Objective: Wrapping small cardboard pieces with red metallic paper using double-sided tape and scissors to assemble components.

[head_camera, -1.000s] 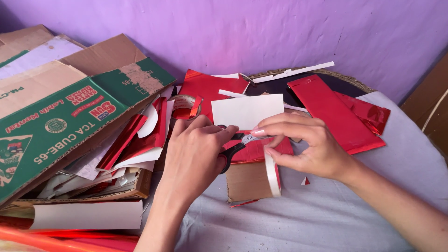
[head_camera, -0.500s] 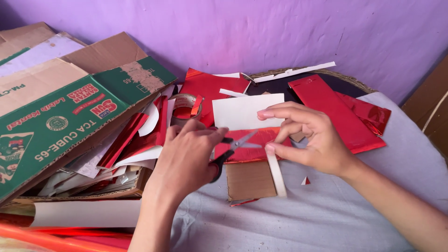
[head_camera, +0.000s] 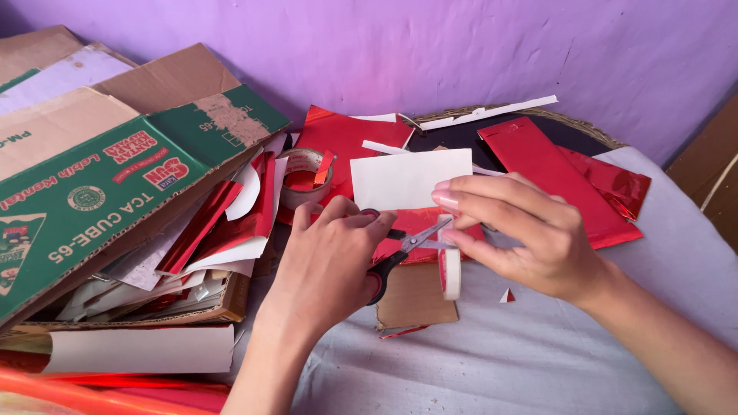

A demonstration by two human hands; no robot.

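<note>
- Head view: the left hand [head_camera: 327, 261] is curled tight around the black handles of a pair of scissors [head_camera: 403, 250], whose silver blades point right, toward the other hand.
- The right hand [head_camera: 523, 234] pinches a narrow white strip [head_camera: 451, 269] between thumb and fingers; the strip loops down just below the fingertips, right at the scissor tips.
- Under both hands lies a piece of red foil [head_camera: 419, 227] on a brown cardboard piece [head_camera: 415, 300], and just above them sits a plain white card [head_camera: 407, 178], touching the right fingers' upper edge.
- To the left a flattened carton [head_camera: 100, 184] slopes up, its flap green with a round emblem and red-and-white lettering, the inner side bare brown board.
- Tucked under that flap is a jumble of glossy red and white offcuts [head_camera: 231, 223].
- A roll of pale tape [head_camera: 306, 173] stands near the left hand, with a red scrap stuck across it.
- A long shiny red foil sheet [head_camera: 553, 180] lies beyond the right hand on a dark round woven tray [head_camera: 592, 131].
- Everything rests on a smooth grey cloth [head_camera: 538, 353] before a purple wall [head_camera: 461, 54].
</note>
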